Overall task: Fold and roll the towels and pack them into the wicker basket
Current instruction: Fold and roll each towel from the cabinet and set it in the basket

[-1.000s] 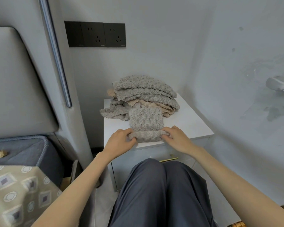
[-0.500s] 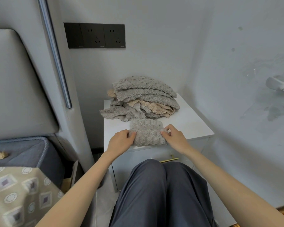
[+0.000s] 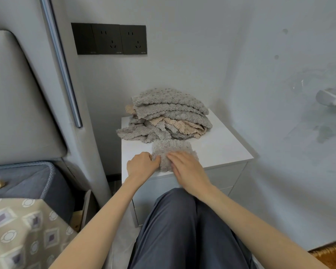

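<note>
I see the half-rolled grey towel (image 3: 173, 150) at the near edge of the white bench (image 3: 221, 148), its near side right at the lip. Bare bench top lies open to the right of it, up to the right edge. On the far side, the pile of grey and beige towels (image 3: 169, 115) touches it. The left hand (image 3: 142, 165) curls its fingers round the towel's left end. The right hand (image 3: 186, 167) lies flat on top, fingers straight, pressing. The towel looks knobbly, with a scalloped hem.
</note>
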